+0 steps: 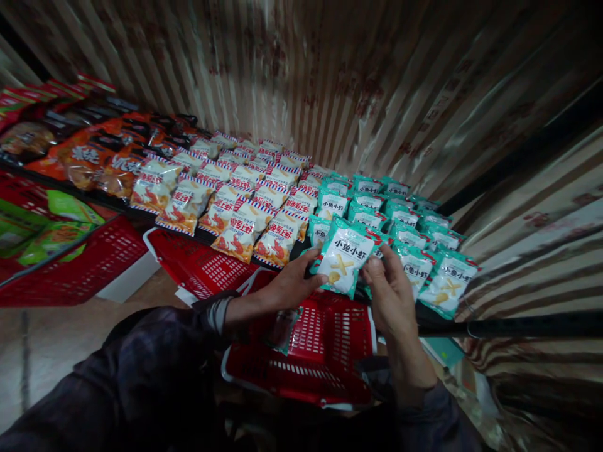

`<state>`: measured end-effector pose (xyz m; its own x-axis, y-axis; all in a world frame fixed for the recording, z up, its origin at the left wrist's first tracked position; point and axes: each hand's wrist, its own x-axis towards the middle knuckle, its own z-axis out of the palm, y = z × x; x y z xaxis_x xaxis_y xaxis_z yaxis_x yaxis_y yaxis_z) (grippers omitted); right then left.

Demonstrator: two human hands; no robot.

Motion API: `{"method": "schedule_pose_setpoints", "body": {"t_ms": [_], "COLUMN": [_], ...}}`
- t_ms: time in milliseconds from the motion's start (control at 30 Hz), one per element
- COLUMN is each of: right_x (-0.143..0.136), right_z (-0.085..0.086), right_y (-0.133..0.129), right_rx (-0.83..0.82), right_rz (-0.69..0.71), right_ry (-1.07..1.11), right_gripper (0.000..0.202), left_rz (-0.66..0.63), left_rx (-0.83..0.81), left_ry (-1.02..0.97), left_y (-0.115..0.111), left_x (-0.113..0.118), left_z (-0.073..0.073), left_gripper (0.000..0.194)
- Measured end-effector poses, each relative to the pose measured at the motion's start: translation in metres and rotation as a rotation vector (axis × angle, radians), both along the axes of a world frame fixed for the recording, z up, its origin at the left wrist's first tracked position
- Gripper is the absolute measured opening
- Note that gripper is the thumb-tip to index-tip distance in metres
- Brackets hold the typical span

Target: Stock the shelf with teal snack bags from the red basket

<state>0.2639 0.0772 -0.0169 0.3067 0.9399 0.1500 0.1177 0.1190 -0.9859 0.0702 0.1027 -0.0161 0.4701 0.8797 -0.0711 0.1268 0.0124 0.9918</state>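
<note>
A teal and white snack bag (345, 256) is held upright between my two hands at the front of the shelf. My left hand (301, 276) grips its lower left edge, thumb on the front face. On its right side, my right hand (385, 282) has its fingers closed around the edge, the fingertips partly hidden behind the bag. Rows of matching teal bags (407, 235) stand behind and to the right. Left of them lie several rows of white and orange snack bags (235, 229) with striped edges.
Below my hands sits a red basket (330, 376) with a teal-edged packet (285, 329) inside. Another red basket (51, 270) at left holds green packets (56, 235). Orange bags (87, 154) fill the shelf's left part. A striped plastic curtain (292, 75) hangs behind; a dark rail (527, 327) runs right.
</note>
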Motion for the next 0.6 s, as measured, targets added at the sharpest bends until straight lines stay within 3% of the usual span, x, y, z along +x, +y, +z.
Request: {"method": "schedule_pose_setpoints", "body": {"t_ms": [100, 267, 433, 600], "right_x": [-0.014, -0.032, -0.039, -0.045], "right_z": [-0.008, -0.012, -0.023, -0.029], "right_y": [-0.008, -0.023, -0.028, -0.021], "right_rx": [-0.118, -0.140, -0.137, -0.125], "right_rz": [0.045, 0.140, 0.107, 0.067], "right_ry": [0.094, 0.095, 0.039, -0.023], "right_gripper": [0.065, 0.043, 0.041, 0.043], "left_rz": [0.005, -0.013, -0.043, 0.059], "left_rx": [0.020, 0.141, 0.183, 0.198], "left_ry": [-0.008, 0.096, 0.227, 0.288], "left_y": [0.002, 0.001, -0.003, 0.001], "left_x": [-0.003, -0.011, -0.020, -0.023], "left_z": [-0.003, -0.007, -0.005, -0.002], "left_gripper": [0.053, 0.049, 0.040, 0.035]}}
